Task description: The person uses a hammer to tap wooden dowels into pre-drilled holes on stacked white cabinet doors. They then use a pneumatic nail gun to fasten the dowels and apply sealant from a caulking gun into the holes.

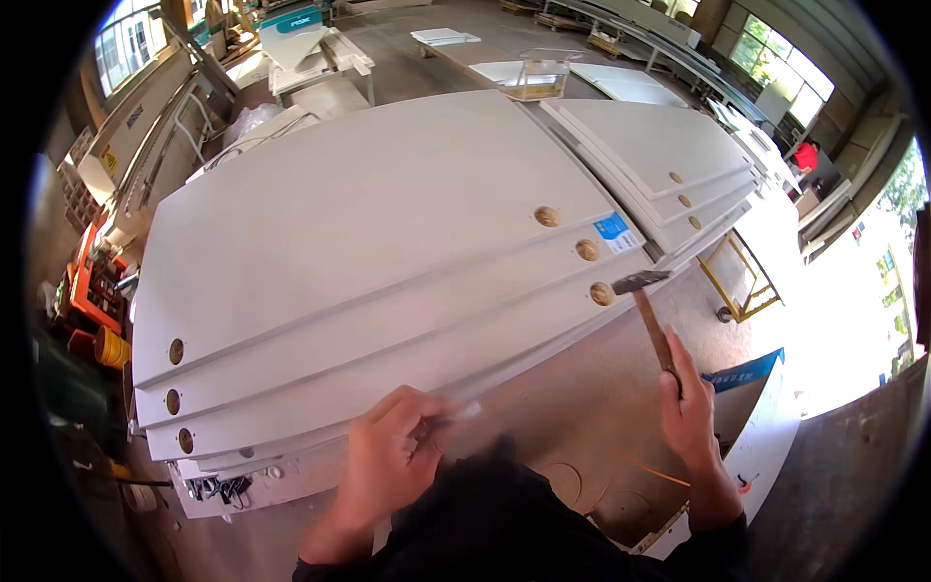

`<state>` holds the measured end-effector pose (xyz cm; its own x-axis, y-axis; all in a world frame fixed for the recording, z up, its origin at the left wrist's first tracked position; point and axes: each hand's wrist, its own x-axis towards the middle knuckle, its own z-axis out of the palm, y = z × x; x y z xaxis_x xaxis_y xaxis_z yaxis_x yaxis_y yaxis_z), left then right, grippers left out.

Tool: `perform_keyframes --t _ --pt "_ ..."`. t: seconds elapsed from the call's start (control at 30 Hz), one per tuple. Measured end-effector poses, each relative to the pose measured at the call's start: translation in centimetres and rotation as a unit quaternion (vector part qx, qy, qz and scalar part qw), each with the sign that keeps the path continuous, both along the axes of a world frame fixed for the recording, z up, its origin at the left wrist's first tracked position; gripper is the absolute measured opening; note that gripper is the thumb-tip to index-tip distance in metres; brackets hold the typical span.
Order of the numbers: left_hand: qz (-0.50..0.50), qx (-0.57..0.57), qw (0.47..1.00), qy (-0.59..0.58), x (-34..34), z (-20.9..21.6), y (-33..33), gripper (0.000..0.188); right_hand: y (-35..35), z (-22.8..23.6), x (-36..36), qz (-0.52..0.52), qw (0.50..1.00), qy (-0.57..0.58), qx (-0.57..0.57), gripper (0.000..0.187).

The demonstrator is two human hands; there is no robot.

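Observation:
My right hand is closed around the wooden handle of a hammer. The hammer is raised, its dark metal head close to the corner hole of the nearest panel in view; I cannot tell if they touch. My left hand has its fingers pinched together in front of the stack's near edge. A small whitish piece, blurred, sticks out from those fingertips. Before me lies a stepped stack of white panels. Round cup holes with bare wood inside sit near their left and right ends.
A blue and white label lies on a panel. Beyond is a second panel stack. Black hardware pieces rest at the lower left. A yellow trolley frame stands to the right; a person in red is farther off.

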<state>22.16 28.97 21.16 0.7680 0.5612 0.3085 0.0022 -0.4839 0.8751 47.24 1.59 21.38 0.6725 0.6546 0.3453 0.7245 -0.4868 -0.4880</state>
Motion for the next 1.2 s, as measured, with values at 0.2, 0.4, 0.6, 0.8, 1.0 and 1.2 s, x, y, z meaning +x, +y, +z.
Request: perform_keyframes --t 0.2,0.4,0.6,0.8,1.0,1.2 --pt "-0.064 0.021 0.995 -0.067 -6.8 -3.1 2.1 0.020 -0.7 -8.0 -7.4 -0.090 0.928 0.234 0.275 0.053" --pt "-0.055 0.029 0.997 -0.051 -11.3 -4.4 0.8 0.030 5.2 -13.0 -15.4 0.056 0.923 0.274 0.263 0.057" --pt "0.169 0.085 0.982 0.013 -18.1 -2.9 1.3 0.021 7.9 -12.7 -18.1 0.249 0.926 0.250 0.136 0.058" --pt "0.395 0.210 0.893 0.045 -26.8 -2.6 4.2 0.012 8.9 -12.3 -22.1 0.314 0.907 0.266 0.092 0.050" --pt "0.317 0.240 0.916 0.057 -29.0 0.5 13.7 0.011 9.3 -10.9 -25.9 0.288 0.904 0.300 0.100 0.053" --pt "0.192 0.262 0.944 0.058 -26.2 0.2 21.5 0.011 10.7 -7.6 -29.4 0.270 0.931 0.223 0.105 0.056"
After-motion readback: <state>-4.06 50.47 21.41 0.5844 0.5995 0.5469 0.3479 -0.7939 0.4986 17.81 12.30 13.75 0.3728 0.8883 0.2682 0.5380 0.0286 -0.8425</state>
